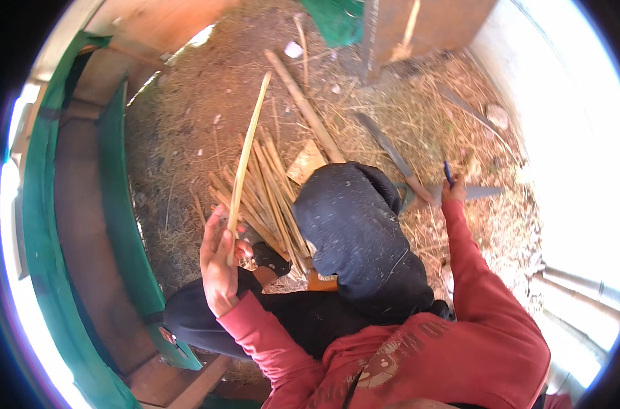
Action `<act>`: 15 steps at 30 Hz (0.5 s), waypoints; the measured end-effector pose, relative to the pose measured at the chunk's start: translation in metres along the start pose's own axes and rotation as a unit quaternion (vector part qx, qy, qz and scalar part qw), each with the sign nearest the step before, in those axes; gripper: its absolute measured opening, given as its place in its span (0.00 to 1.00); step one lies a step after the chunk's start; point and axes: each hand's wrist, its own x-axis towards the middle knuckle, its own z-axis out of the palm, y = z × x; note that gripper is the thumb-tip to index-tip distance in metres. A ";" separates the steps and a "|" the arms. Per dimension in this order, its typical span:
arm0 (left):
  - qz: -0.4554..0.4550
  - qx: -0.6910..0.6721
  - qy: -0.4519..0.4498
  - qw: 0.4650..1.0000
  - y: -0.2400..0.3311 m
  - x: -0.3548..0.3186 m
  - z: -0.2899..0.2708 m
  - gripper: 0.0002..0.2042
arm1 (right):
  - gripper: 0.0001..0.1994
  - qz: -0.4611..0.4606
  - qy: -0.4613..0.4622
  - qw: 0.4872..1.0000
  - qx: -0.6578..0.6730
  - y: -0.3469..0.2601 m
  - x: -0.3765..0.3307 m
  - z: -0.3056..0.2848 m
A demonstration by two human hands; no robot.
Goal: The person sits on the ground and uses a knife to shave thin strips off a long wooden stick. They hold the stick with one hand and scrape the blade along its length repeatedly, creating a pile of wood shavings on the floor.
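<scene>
My left hand (220,262) holds a long, pale wooden strip (245,163) upright near its lower end, between thumb and fingers. Out to the right, my right hand (454,188) is closed round a slim dark-blue thing (448,172) that sticks up from the fist; its kind I cannot make out. A grey blade (484,192) shows just beyond that hand; whether it belongs to the blue thing I cannot tell. Beside my right hand, a machete (385,140) with a wooden handle lies on the ground. Several split wooden strips (272,198) are heaped between my legs.
Dark speckled cloth (354,228) covers my bent right knee. A thick pole (303,102) lies beyond the heap, near a flat wood piece (306,162). A green-edged wooden frame (112,184) stands at left, a pale wall (562,136) at right. Straw litters the ground (180,129).
</scene>
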 end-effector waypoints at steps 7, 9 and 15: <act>-0.021 -0.080 -0.025 0.996 0.000 -0.084 0.048 0.31 | 0.12 -0.157 -0.246 0.903 0.315 -0.277 -0.035 -0.139; -0.109 -0.127 -0.056 0.984 -0.022 -0.108 0.058 0.21 | 0.14 -0.172 -0.312 0.822 0.445 -0.336 -0.053 -0.165; -0.168 -0.217 -0.164 0.948 -0.079 -0.164 0.085 0.21 | 0.16 -0.184 -0.302 0.802 0.481 -0.431 -0.082 -0.181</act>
